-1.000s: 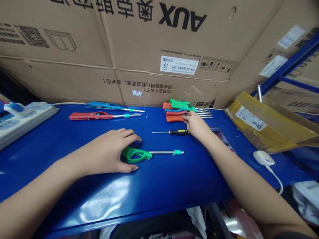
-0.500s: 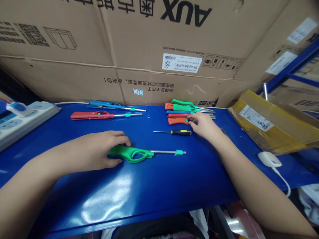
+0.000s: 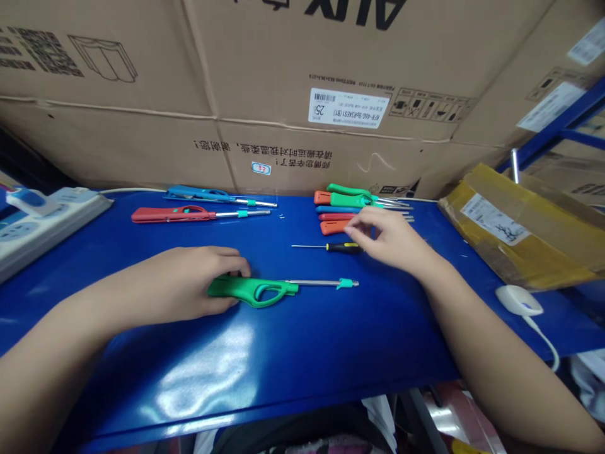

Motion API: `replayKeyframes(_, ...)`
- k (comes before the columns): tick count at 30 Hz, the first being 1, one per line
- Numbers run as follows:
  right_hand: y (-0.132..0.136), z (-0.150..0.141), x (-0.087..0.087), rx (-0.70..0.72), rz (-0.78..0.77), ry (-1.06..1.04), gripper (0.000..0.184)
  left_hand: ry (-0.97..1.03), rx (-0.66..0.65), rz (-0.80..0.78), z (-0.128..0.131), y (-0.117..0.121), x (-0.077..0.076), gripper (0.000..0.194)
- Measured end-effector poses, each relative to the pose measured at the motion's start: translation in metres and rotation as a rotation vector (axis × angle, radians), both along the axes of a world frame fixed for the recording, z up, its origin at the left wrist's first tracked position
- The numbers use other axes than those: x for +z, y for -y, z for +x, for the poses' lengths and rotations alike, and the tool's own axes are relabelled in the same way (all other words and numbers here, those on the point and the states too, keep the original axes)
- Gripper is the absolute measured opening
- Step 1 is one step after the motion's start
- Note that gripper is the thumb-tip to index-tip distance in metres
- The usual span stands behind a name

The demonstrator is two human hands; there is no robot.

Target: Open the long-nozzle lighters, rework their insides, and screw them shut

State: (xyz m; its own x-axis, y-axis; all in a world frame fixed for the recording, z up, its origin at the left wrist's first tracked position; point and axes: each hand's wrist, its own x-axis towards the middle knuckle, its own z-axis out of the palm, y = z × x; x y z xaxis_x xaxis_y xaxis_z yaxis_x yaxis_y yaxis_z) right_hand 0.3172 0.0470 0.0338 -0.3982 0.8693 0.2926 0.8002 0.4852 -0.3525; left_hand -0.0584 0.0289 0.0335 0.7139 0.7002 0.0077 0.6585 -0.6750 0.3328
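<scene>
My left hand [image 3: 203,280] is closed around the rear of a green gas lighter [image 3: 255,291], which lies on the blue table with its metal rod pointing right. A turquoise clip sits near the rod's tip. My right hand [image 3: 390,238] is loosely curled, fingers slightly apart, its fingertips over an orange lighter [image 3: 333,227]. Below them lies a screwdriver [image 3: 338,248] with a black and yellow handle, whose end the hand covers. Whether the fingertips touch either is unclear. Behind, a green lighter [image 3: 350,199] rests on a row of several others.
A red lighter [image 3: 172,215] and a blue lighter [image 3: 198,195] lie at the back left. A white power strip [image 3: 51,221] stands at far left. A large carton [image 3: 155,145] walls the back. At right are a yellow-taped box [image 3: 534,252] and a white corded device [image 3: 520,300].
My right hand has drawn slightly nearer, off the orange lighter's trigger and over the screwdriver's handle end. My left hand keeps its grip on the green lighter. The view has shifted slightly.
</scene>
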Motion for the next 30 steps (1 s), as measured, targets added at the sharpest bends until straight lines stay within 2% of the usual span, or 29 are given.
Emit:
replayKeyframes(3, 0.018, -0.015, 0.005, 0.282, -0.146, 0.003, 0.022, -0.034, -0.037, -0.095, 0.019, 0.007, -0.002, 0.022)
replayKeyframes(4, 0.023, -0.019, 0.005, 0.373, -0.219, 0.005, 0.029, 0.005, -0.027, -0.088, 0.028, 0.011, -0.005, 0.023)
replayKeyframes(6, 0.031, -0.026, 0.005, 0.443, -0.289, 0.055, 0.045, 0.107, 0.008, -0.062, 0.045, 0.020, -0.012, 0.025)
replayKeyframes(9, 0.036, -0.030, 0.003, 0.452, -0.355, 0.091, 0.037, 0.251, 0.003, -0.077, 0.063, 0.030, -0.024, 0.034)
replayKeyframes(12, 0.033, -0.029, 0.000, 0.462, -0.335, 0.080, 0.020, 0.349, 0.088, -0.076, 0.065, 0.028, -0.032, 0.039)
replayKeyframes(15, 0.028, -0.026, -0.004, 0.386, -0.262, 0.094, 0.025, 0.445, 0.194, -0.151, 0.059, 0.020, -0.035, 0.039)
replayKeyframes(18, 0.027, -0.025, -0.007, 0.318, -0.259, 0.102, 0.024, 0.496, 0.240, -0.200, 0.056, 0.017, -0.035, 0.036)
replayKeyframes(24, 0.027, -0.026, -0.009, 0.271, -0.215, 0.145, 0.023, 0.451, 0.152, -0.092, 0.060, 0.021, -0.028, 0.029)
replayKeyframes(26, 0.027, -0.025, -0.008, 0.274, -0.194, 0.141, 0.024, 0.459, 0.149, -0.101, 0.060, 0.023, -0.025, 0.029)
replayKeyframes(28, 0.029, -0.025, -0.005, 0.345, -0.238, 0.139, 0.025, 0.452, 0.083, -0.174, 0.060, 0.025, -0.022, 0.028)
replayKeyframes(30, 0.033, -0.025, 0.000, 0.449, -0.353, 0.146, 0.028, 0.424, -0.054, -0.239, 0.060, 0.028, -0.021, 0.025)
